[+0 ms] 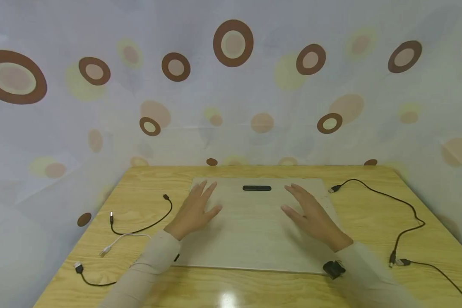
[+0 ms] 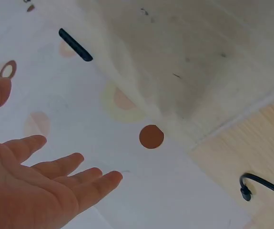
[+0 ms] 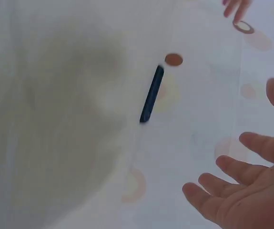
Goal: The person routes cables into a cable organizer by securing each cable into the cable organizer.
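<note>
step in hand, as judged: positioning over the pale panel (image 1: 250, 231), without contact. the panel lies flat on the wood-grain table (image 1: 215, 282), between the white cable (image 1: 106, 250) at left and the long black cable (image 1: 404, 201) at right. the left hand (image 1: 194, 212) is held above the panel's left side, the right hand (image 1: 312, 217) above its right side. all visible fingers are extended, spread and released, grasping nothing. next move, as judged: handling the panel calls for lowering both hands to its side edges and applying an even grip. panel appearance: off-white, rectangular, with small dark specks. a black oblong bar (image 1: 256, 188) sits near the far edge; whether slot or fitted part cannot be told.
</note>
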`<act>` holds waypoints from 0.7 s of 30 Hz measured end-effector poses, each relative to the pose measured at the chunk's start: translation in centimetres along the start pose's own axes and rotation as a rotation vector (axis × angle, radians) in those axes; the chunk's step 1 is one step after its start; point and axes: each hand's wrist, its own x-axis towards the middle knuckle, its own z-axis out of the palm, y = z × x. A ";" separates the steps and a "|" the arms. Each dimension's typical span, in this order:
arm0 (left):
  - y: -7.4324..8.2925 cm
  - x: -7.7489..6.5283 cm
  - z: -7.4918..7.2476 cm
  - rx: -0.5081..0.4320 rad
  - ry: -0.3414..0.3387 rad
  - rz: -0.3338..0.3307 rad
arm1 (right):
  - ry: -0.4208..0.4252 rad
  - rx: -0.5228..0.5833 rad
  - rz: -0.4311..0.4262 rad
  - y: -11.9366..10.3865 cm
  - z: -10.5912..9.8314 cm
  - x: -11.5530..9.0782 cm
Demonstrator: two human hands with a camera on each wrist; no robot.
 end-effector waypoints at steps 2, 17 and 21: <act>-0.8 -0.6 -0.5 -0.041 0.014 -0.008 | -0.003 0.105 0.042 -0.4 0.6 0.2; -6.8 -6.1 -5.1 -0.188 0.037 -0.256 | -0.183 0.910 0.319 -6.7 7.0 5.3; -7.8 -7.6 -6.9 -0.168 0.025 -0.366 | -0.195 1.000 0.344 -8.5 8.7 6.1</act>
